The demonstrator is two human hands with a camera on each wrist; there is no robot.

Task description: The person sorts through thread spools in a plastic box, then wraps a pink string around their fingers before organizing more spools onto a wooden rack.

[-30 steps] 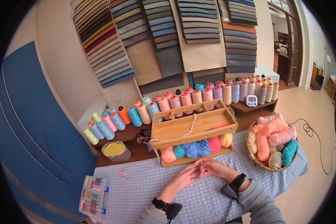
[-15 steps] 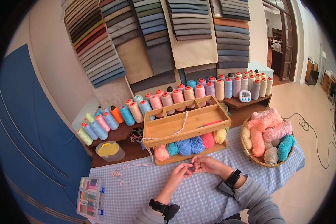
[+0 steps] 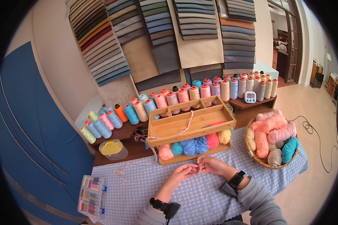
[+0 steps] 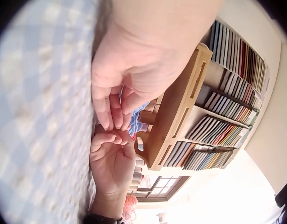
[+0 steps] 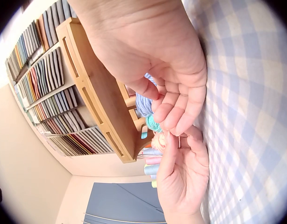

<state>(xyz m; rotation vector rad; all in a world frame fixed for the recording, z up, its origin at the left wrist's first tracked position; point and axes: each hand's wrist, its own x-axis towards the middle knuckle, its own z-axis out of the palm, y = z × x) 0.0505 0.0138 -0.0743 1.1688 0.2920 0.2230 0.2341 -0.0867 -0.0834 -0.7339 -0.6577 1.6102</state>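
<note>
In the head view my left hand (image 3: pixel 178 176) and right hand (image 3: pixel 215 166) meet at the fingertips, low over the checked cloth (image 3: pixel 199 195) and in front of the wooden rack (image 3: pixel 191 131). The left wrist view shows my left hand (image 4: pixel 138 63) with its fingers loosely bent, their tips against those of the right hand (image 4: pixel 114 163). Seen in the right wrist view, my right hand (image 5: pixel 152 60) has relaxed, bent fingers touching the left hand (image 5: pixel 183 182). No object can be made out for certain between the fingers.
Yarn balls (image 3: pixel 189 147) fill the rack's lower shelf; a braided cord (image 3: pixel 189 122) lies on its upper tray. A yarn basket (image 3: pixel 249 153) stands right, a thread case (image 3: pixel 90 197) left, a yellow-lidded tub (image 3: pixel 113 149) back left. Thread cones (image 3: pixel 141 111) line the back shelf.
The overlapping fingers of both hands have drawn apart a little and now meet at their tips. The head view has shifted slightly; the objects on the cloth have stayed put.
</note>
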